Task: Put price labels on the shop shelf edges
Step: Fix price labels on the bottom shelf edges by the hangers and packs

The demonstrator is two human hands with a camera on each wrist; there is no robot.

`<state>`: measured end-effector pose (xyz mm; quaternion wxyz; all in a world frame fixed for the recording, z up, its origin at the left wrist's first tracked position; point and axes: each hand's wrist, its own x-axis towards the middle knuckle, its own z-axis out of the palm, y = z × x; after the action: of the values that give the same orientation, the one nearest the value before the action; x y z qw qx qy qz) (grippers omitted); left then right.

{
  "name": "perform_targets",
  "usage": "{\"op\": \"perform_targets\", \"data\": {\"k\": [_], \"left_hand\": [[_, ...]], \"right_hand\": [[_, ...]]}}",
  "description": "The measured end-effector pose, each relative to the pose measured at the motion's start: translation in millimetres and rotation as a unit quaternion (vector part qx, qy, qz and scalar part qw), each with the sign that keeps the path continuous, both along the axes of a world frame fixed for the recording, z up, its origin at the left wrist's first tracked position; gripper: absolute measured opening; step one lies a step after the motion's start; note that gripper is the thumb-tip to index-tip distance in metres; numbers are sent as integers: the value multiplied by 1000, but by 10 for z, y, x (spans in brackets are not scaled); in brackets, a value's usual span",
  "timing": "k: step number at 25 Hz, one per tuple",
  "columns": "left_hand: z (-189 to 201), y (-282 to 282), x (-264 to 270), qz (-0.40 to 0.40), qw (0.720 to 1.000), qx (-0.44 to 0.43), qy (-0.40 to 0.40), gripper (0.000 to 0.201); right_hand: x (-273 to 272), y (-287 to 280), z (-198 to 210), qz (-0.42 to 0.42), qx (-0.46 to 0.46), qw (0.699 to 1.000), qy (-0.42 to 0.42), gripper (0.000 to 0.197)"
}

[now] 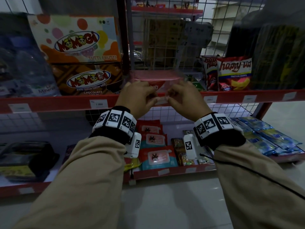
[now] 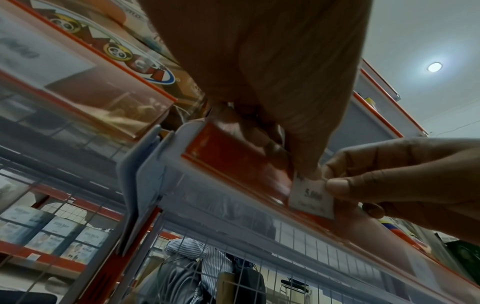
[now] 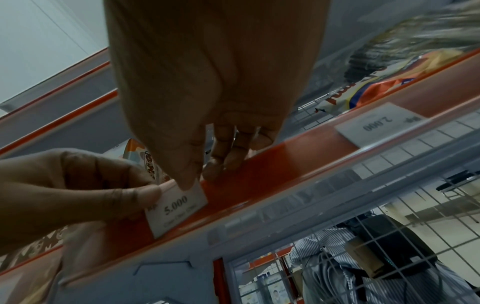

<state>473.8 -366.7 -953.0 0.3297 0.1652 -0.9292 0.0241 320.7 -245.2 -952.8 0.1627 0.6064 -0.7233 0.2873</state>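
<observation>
Pinching price label (image 3: 176,207) | left hand (image 1: 137,96), right hand (image 1: 183,98) fingers clamped | against shelf edge (image 3: 272,164)

The price label (image 3: 179,207) looks like matt white paper with black print. The shelf edge (image 3: 298,164) is glossy red under a clear, shiny plastic strip. At 1 o'clock from it, the chip bags (image 1: 234,73) seem glossy foil, though blurred.
</observation>
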Motion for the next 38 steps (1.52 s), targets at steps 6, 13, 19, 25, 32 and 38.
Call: {"op": "perform_targets", "data": {"k": [6, 13, 19, 25, 32, 38], "left_hand": [[27, 23, 14, 32, 999, -1, -28, 31], [56, 33, 24, 38, 998, -9, -41, 31], [24, 53, 38, 51, 998, -17, -19, 29], [-92, 136, 55, 64, 996, -30, 45, 21], [-392, 284, 114, 78, 989, -26, 125, 34], [-1180, 507, 110, 42, 992, -35, 117, 39]], "right_hand": [[38, 61, 35, -33, 51, 998, 18, 19], [56, 72, 34, -48, 61, 997, 22, 20], [55, 94, 11, -33, 25, 999, 12, 16], [32, 98, -99, -27, -55, 998, 13, 18], [4, 210, -369, -17, -127, 991, 44, 18], [-73, 331, -1136, 17, -42, 998, -35, 17]]}}
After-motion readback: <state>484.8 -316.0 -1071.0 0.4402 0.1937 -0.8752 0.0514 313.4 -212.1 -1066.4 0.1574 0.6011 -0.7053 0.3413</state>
